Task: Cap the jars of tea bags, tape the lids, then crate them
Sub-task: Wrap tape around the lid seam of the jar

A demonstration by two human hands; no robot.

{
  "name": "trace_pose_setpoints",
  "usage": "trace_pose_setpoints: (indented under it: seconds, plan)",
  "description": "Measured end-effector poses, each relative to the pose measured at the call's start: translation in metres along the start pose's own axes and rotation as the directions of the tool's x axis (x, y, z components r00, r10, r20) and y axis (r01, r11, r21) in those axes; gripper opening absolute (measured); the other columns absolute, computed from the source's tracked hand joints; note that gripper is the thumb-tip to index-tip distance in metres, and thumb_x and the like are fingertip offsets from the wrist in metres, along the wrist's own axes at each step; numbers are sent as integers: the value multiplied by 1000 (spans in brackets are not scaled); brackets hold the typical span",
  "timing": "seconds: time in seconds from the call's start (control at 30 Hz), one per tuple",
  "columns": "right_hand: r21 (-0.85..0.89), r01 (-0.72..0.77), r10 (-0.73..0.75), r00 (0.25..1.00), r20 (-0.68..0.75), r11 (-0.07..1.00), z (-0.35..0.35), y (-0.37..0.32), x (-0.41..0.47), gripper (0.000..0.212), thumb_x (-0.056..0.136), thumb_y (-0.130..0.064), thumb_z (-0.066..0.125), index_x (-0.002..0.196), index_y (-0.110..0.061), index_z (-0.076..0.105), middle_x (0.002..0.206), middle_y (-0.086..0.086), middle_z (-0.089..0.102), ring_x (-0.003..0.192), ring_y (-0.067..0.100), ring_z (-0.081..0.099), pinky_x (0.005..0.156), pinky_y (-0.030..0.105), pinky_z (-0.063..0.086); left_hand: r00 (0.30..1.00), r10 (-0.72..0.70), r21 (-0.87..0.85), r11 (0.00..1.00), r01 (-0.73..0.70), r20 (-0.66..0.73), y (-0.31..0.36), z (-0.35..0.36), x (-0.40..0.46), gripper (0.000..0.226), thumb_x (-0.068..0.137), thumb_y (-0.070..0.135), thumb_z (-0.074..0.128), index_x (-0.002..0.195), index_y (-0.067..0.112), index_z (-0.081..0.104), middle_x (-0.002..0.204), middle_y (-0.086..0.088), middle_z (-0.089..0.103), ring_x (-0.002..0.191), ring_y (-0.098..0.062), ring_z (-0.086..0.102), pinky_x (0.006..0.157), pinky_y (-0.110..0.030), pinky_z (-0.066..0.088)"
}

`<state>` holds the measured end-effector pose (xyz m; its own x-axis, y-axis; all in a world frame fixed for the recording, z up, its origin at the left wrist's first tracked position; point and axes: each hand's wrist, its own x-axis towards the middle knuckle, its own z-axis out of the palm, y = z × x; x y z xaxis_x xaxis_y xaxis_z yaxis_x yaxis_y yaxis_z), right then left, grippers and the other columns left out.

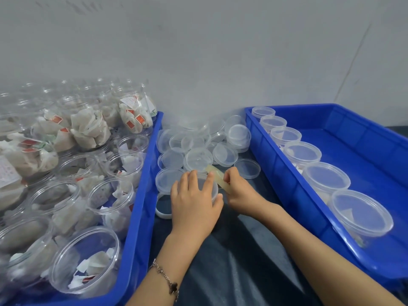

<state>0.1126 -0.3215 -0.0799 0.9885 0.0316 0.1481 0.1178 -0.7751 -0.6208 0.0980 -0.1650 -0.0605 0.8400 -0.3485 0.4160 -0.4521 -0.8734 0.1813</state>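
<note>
Left hand point(194, 199) grips capped jar point(213, 191) from above; right hand point(239, 191) pinches tape point(217, 178) against lid. 6 capped jars in right crate point(357, 138).

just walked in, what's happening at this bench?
A person is sealing a capped jar between two blue crates. The left hand grips its lid while the right hand pinches a strip of tape against it. Six capped jars line the right crate; the left crate holds open jars.
</note>
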Motion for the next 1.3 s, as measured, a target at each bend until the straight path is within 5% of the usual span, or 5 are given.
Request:
trace_pose_setpoints:
  seconds: [0.5, 0.67, 0.87, 1.1, 1.3]
  plan:
    - [-672, 216, -486, 839, -243, 709, -34, 17, -15, 27, 60, -2, 83, 84, -7, 72, 95, 6, 73, 87, 22, 70, 74, 32, 55, 984, 135, -199, 974, -109, 118, -12, -6, 4, 57, 78, 49, 42, 133, 37, 53, 142, 2, 44, 134, -17, 33, 106, -34, 21]
    - [-650, 179, -465, 834, -299, 738, -32, 19, -16, 32, 58, -2, 83, 88, -10, 74, 76, -1, 73, 56, 20, 66, 42, 24, 46, 979, 133, -483, 875, -42, 155, -6, -17, 6, 56, 60, 43, 50, 113, 41, 67, 128, 19, 52, 120, 1, 40, 102, -24, 27]
    - [-719, 136, -441, 860, -255, 681, -33, 11, -8, 28, 62, -3, 77, 88, -12, 73, 64, 1, 65, 64, 26, 65, 77, 41, 52, 959, 200, -556, 829, -56, 201, -3, -22, 13, 35, 61, 57, 59, 90, 40, 71, 94, 41, 50, 109, 11, 38, 96, -34, 40]
    - [-742, 63, -360, 899, -249, 668, -30, 10, -9, 14, 67, -4, 71, 77, -14, 67, 61, 0, 62, 64, 26, 62, 81, 46, 48, 981, 90, -485, 875, 4, 170, 0, -14, 8, 50, 57, 55, 61, 106, 50, 55, 99, 39, 46, 105, 9, 42, 91, -34, 46]
    - [-656, 109, -213, 974, -80, 747, -16, 9, -1, 38, 83, -10, 50, 120, -15, 58, 100, 4, 68, 99, 27, 61, 102, 39, 29, 977, 108, -430, 903, -18, 186, 1, -19, 11, 67, 58, 47, 66, 122, 50, 48, 110, 32, 53, 109, 7, 43, 94, -20, 27]
